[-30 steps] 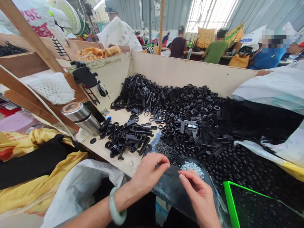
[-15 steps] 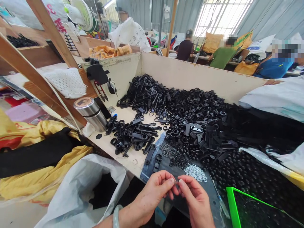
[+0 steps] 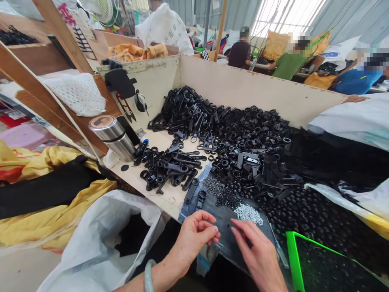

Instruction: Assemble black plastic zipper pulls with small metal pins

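My left hand (image 3: 197, 235) is over the front edge of the dark mat (image 3: 220, 213), thumb pressed to the curled fingers; whatever it may hold is hidden. To its right, my right hand (image 3: 258, 249) has thumb and fingers apart, with nothing visible between them. A tiny black piece (image 3: 228, 225) shows between the two hands. Just beyond my right fingertips lies a heap of small silver pins (image 3: 248, 214). Behind my left hand are a black ring-ended part (image 3: 201, 198) and a long black arm-shaped part (image 3: 191, 190). Small dark pieces (image 3: 217, 190) are heaped behind them.
Large piles of black plastic parts (image 3: 188, 111) fill the walled bench. A steel flask (image 3: 114, 138) stands at left, near hanging red snips (image 3: 126, 107). A green-rimmed tray (image 3: 293, 259) is at right, beside a thin tool (image 3: 281, 251). A white sack (image 3: 91, 239) gapes at lower left. People sit farther back.
My hands, close together at the fingertips before, have moved apart. The right hand's fingers have opened, while the left stays pinched. The view has shifted slightly.
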The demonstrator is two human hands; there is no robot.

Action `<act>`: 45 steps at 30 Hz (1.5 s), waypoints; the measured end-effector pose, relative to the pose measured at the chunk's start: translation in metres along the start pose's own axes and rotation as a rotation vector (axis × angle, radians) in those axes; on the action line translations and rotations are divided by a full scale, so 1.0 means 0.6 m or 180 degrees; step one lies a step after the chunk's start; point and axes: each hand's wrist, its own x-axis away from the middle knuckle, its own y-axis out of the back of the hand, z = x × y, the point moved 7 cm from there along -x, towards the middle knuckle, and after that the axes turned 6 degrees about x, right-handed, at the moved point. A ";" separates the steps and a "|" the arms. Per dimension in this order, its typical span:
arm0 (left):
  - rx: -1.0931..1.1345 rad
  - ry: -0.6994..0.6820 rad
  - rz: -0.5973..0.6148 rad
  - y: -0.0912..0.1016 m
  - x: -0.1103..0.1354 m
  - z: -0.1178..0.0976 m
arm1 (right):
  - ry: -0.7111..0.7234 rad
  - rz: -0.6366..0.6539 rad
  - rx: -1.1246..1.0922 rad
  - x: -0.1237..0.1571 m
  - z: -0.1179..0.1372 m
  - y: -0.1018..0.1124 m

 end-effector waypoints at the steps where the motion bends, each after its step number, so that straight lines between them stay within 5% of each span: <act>1: -0.0053 -0.0034 0.0001 0.002 -0.001 0.000 | -0.0148 -0.0053 -0.0091 0.006 -0.009 0.004; 12: -0.0535 -0.0329 0.0139 0.001 -0.002 -0.007 | -0.0658 -0.0106 -0.0015 0.005 -0.003 -0.026; 19: -0.0137 -0.0180 0.0243 -0.012 0.000 -0.008 | -0.0862 -0.0042 -0.1275 -0.002 0.015 -0.013; 26: -0.0137 -0.0204 0.0284 -0.016 0.003 -0.009 | -0.0739 -0.0024 -0.1738 -0.018 0.051 -0.004; 45: -0.0099 -0.0244 0.0233 -0.015 0.011 -0.003 | -0.0568 -0.0177 -0.1768 -0.004 0.055 -0.009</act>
